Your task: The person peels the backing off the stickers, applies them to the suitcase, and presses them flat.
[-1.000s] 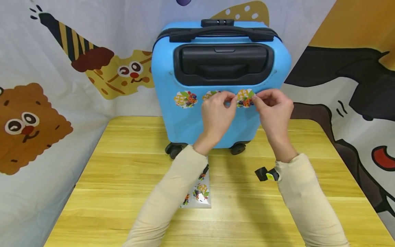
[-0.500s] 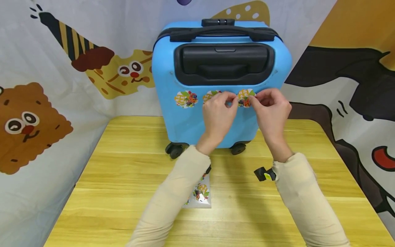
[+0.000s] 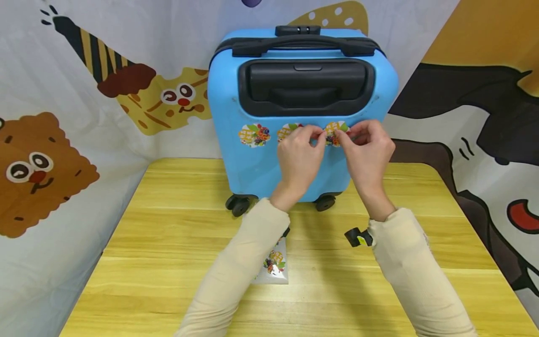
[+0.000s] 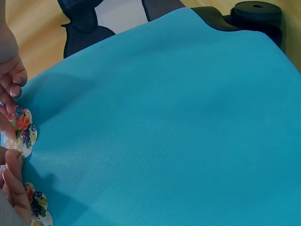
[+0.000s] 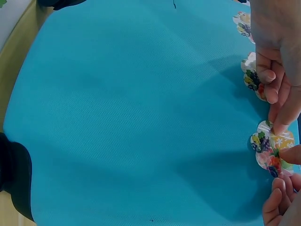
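Observation:
A blue suitcase (image 3: 294, 168) stands upright on the wooden table, its black recessed handle panel facing me. Below that panel runs a row of round fruit-print stickers. The rightmost sticker (image 3: 334, 128) lies between both hands. My left hand (image 3: 301, 157) pinches its left edge with thumb and index finger. My right hand (image 3: 368, 152) presses a straight thumb on its printed face, while the other fingers bend beside its right edge, as the right wrist view also shows. Behind my left hand the middle sticker (image 3: 286, 131) is partly hidden; the left sticker (image 3: 254, 135) is fully visible.
A sheet of stickers (image 3: 275, 269) lies on the table (image 3: 168, 262), partly under my left forearm. Black wheels (image 3: 239, 205) support the suitcase. A cloth with cartoon prints (image 3: 177, 37) hangs behind. A black strap piece (image 3: 355, 237) juts from my right sleeve.
My right hand has shifted left, its thumb sliding from the sticker's right edge onto its face. My left hand moved only slightly to the right, keeping to the left edge.

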Tool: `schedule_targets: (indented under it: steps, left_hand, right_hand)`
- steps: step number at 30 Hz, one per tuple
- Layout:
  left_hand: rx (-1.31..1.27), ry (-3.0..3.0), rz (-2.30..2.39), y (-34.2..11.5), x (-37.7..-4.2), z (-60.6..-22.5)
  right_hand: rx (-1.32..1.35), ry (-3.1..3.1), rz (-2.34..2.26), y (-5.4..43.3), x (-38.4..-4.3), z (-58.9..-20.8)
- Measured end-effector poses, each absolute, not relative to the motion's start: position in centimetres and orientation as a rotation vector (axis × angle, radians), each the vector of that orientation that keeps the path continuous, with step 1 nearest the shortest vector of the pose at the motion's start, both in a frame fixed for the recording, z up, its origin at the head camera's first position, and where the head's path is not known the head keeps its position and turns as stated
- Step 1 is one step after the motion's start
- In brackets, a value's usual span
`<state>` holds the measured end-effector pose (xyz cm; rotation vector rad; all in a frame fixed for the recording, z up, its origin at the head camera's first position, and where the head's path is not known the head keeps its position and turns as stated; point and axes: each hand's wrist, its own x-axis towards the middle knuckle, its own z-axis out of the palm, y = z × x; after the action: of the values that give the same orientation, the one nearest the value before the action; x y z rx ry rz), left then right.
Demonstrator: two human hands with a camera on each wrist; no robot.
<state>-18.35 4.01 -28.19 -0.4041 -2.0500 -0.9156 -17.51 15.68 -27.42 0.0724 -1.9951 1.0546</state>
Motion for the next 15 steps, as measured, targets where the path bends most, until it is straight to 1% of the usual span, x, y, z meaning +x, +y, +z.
schedule_targets:
  steps: [8, 15]
  left_hand:
    - [-0.384, -2.052, -0.902, 4.03, -18.29, -28.15]
    - [-0.397, -2.031, -0.909, 3.85, -18.4, -28.34]
  right_hand:
    - [0.11, -1.991, 0.975, 15.68, -17.4, -27.43]
    - [0.074, -2.013, 0.978, 15.75, -17.32, -27.36]
